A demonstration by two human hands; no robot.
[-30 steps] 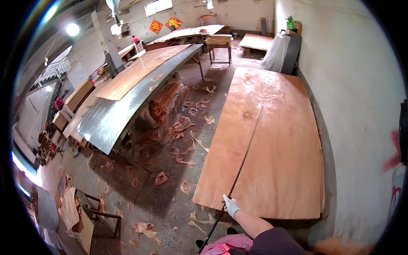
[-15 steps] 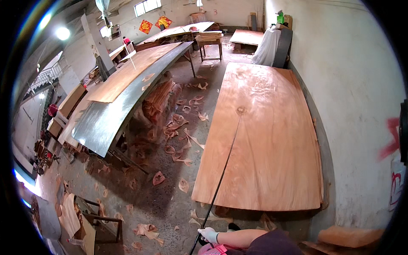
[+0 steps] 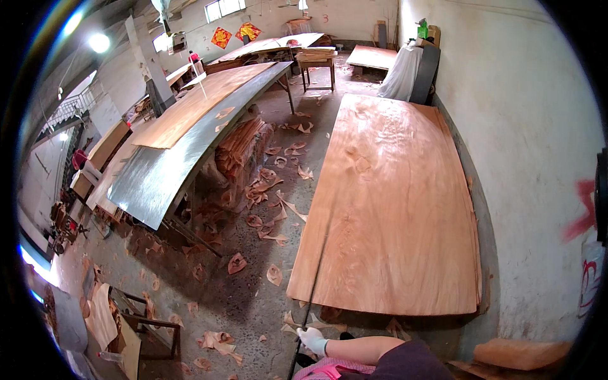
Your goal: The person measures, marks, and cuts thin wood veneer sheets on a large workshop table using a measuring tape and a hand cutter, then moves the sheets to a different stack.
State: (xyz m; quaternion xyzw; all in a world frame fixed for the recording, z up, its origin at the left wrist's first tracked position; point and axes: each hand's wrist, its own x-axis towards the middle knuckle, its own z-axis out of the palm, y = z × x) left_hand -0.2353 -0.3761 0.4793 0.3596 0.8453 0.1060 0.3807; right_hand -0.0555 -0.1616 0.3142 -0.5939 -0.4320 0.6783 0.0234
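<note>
My right hand (image 3: 312, 341), in a white glove, comes in from the lower right at the bottom of the view. Its fingers are wrapped round a long thin black rod (image 3: 313, 288). The rod slants up and away over the left part of a stack of large reddish-brown wood veneer sheets (image 3: 399, 234). Toward its far end the rod is blurred, and I cannot tell whether it touches the top sheet. The stack lies low on the floor, in front of me and to the right. My left hand is not in view.
A long table (image 3: 158, 183) with a metal-grey top and veneer on it stands to the left. Veneer scraps (image 3: 236, 263) litter the floor between. The white wall (image 3: 525, 158) runs along the right. A wooden chair (image 3: 152, 326) is at the lower left.
The rod's far part has swung left across the top sheet, away from the knot, and has blurred. My right hand, still gripping it, has risen slightly. The view has shifted a little.
</note>
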